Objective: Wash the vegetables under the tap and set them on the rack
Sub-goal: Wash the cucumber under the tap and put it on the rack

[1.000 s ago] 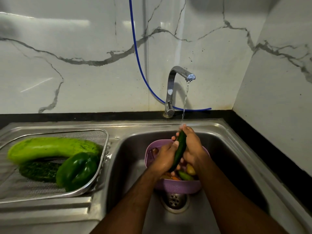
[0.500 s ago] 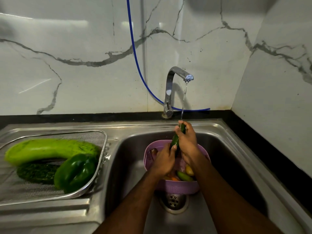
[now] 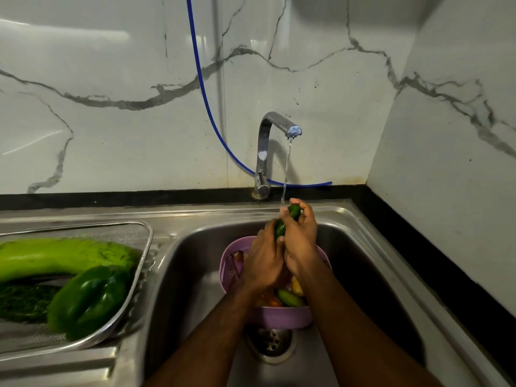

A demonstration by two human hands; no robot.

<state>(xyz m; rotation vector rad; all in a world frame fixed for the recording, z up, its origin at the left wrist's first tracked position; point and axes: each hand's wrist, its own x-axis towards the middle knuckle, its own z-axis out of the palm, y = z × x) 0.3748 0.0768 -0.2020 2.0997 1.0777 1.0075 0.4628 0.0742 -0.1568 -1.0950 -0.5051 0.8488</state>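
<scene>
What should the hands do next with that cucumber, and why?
Probably keep rubbing the cucumber under the stream a moment, then carry it left to the rack. Both the left hand and right hand grip it right under the tap, and the rack already holds washed vegetables.

Cucumber mostly hidden by hands; gourd cut off left, blurred.
</scene>
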